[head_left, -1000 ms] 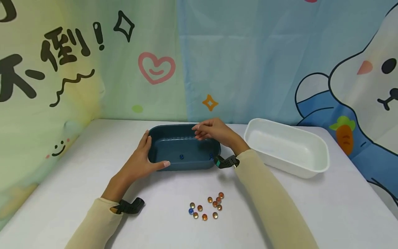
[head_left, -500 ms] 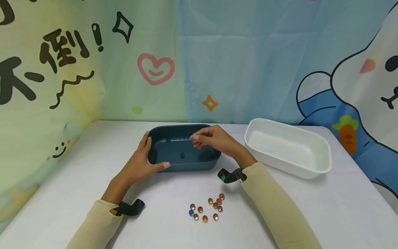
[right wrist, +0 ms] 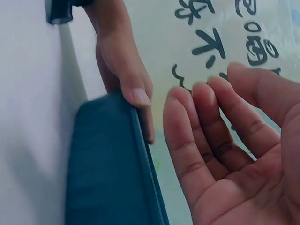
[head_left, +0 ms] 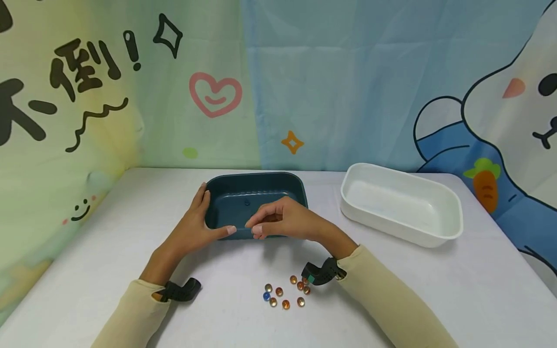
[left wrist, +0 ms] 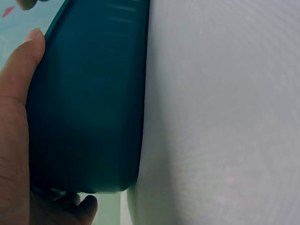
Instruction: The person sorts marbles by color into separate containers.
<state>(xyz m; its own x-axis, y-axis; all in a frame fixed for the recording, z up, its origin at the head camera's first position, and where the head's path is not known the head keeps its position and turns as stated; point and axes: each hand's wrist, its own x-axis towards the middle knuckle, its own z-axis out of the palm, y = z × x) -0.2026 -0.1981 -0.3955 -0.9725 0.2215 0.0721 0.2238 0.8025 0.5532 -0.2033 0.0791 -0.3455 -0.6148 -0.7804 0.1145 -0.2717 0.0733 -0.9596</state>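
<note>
My left hand [head_left: 191, 227] grips the left end of a dark blue plastic bin [head_left: 256, 181], thumb on the near rim and fingers around the end. The left wrist view shows that thumb [left wrist: 18, 70] against the outer wall. Over the bin's near rim hovers my right hand [head_left: 285, 220]; in the right wrist view its fingers [right wrist: 180, 136] are loosely bent, with nothing visible among them. A small dark blue marble [head_left: 247, 202] lies inside the bin; the right hand hides part of the floor. Several amber glass marbles [head_left: 279, 291] and one blue marble [head_left: 267, 296] lie on the table.
To the right stands a white plastic bin [head_left: 402, 203], set at an angle. White cloth covers the table [head_left: 109, 241]. A printed curtain [head_left: 339, 96] hangs behind it. Each wrist wears a black camera mount, and the right one [head_left: 322, 273] partly covers the marbles.
My right hand has come from the bin's far right side toward its near rim, moving left. Dark blue marbles inside the bin have shifted. The left hand stays on the bin's end.
</note>
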